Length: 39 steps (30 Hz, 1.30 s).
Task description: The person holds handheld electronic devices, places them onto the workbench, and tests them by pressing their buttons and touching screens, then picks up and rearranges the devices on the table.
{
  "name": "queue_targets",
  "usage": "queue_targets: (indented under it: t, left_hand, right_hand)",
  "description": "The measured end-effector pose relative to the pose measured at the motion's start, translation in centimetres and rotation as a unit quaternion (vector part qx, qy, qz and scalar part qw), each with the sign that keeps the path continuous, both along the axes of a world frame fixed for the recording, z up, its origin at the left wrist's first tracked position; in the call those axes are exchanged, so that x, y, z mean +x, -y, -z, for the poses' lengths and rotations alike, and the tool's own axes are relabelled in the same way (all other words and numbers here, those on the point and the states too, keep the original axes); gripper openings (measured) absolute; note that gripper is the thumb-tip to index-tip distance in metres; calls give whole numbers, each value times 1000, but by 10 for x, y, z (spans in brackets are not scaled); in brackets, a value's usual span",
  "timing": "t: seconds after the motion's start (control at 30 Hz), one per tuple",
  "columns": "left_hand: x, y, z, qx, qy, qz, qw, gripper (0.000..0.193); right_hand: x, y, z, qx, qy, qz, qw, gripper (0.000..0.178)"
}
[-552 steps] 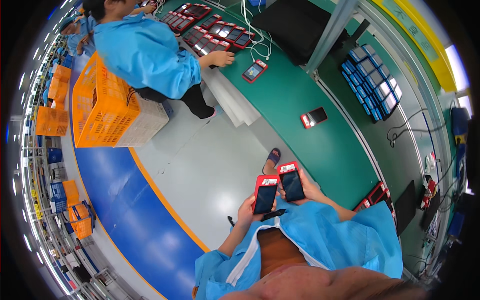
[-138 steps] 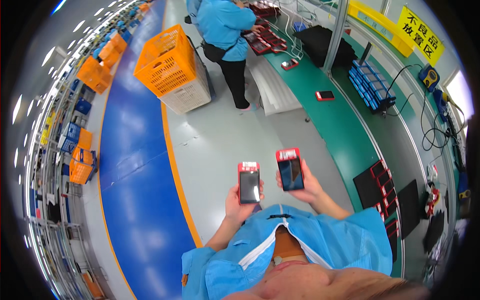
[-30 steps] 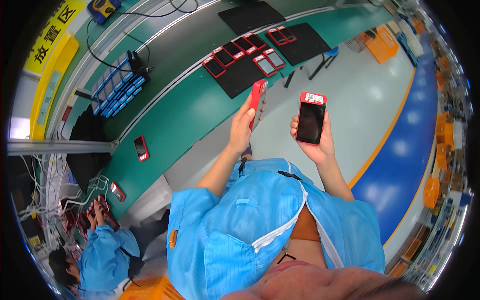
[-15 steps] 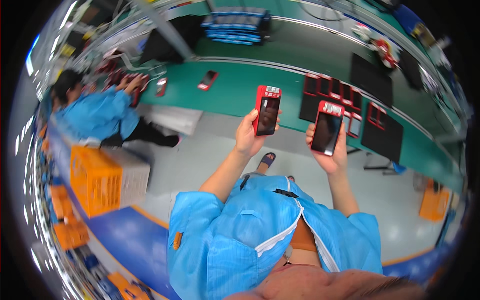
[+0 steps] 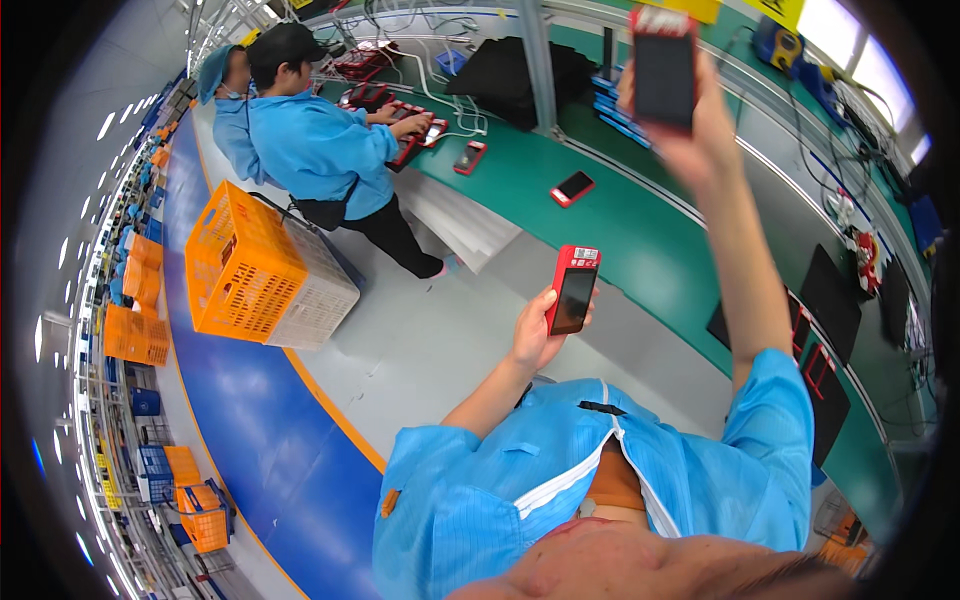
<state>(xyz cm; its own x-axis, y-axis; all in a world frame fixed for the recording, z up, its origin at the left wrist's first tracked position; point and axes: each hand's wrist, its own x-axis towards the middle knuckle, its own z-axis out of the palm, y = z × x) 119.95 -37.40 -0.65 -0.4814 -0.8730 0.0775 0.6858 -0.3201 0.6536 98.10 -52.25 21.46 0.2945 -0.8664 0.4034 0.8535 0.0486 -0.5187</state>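
Low in front of my body, my left hand (image 5: 535,338) is closed round a red handheld terminal (image 5: 574,296) with a dark screen and white labels at its top end. My right hand (image 5: 703,145) is raised high over the far side of the green bench, blurred by motion. It grips a second red handheld terminal (image 5: 664,80), also dark-screened with labels along the top. Two more red terminals lie on the bench: one with a black screen (image 5: 572,188) and a smaller-looking one (image 5: 469,157) nearer the co-worker. My right arm partly covers the terminals on the right.
The green bench (image 5: 640,240) runs diagonally, with a metal post (image 5: 538,70) and black mats (image 5: 832,300). At left, a co-worker in blue (image 5: 310,150) handles red devices; another person stands behind. An orange crate (image 5: 245,270) is on the floor. Blue trays (image 5: 612,110) sit behind the bench.
My right hand has swung up and away with its terminal. The view has turned left, bringing more of the co-workers and the crate into sight. My left hand still holds its terminal.
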Motion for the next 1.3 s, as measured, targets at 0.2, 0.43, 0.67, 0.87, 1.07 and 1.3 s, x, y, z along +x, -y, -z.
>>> queue_targets:
  t: [0.2, 0.43, 0.67, 0.87, 1.07, 1.3]
  left_hand:
    - [95, 68, -14, -36, -27, -48, 998, 54]
    - [138, 123, -15, -20, 5, -22, 1000, 54]
    - [146, 157, -13, -8, -49, -28, 998, 51]
    - [133, 181, -21, 16, -65, -13, 998, 54]
    - [127, 197, -13, -11, 12, -30, 999, 52]
    - [127, 206, -1, -66, 158, -45, 984, 66]
  right_hand:
    - [77, 41, -75, -99, -30, 137, 985, 51]
    - [128, -2, 57, 161, -91, 45, 982, 62]
    - [86, -31, 140, 299, -61, 104, 947, 59]
    - [92, -52, 157, 359, 6, 124, 925, 57]
    - [98, -56, 165, 347, 7, 116, 931, 58]
    - [103, -64, 166, 351, 7, 133, 927, 60]
